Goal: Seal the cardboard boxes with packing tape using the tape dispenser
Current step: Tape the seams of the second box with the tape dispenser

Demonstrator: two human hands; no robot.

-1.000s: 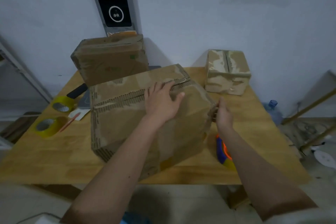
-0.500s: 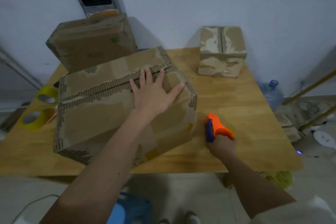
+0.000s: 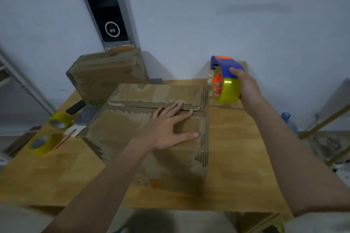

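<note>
Worn brown cardboard box [image 3: 151, 119] with ragged corrugated flap edges on wooden table [image 3: 236, 157], left hand [image 3: 168, 130] flat with fingers spread across its centre seam, right hand [image 3: 244, 83] grasping blue-orange tape dispenser [image 3: 224, 79] with yellowish roll, raised beyond box's right edge.

We see a plain pale wall [image 3: 208, 5] behind a wooden table [image 3: 236, 157], with a dark vertical panel [image 3: 106, 5] bearing a white ring mounted on it. At the right, a pale floor [image 3: 325, 147] holds wooden slats [image 3: 325, 119] and a blue water bottle [image 3: 286, 117].
</note>
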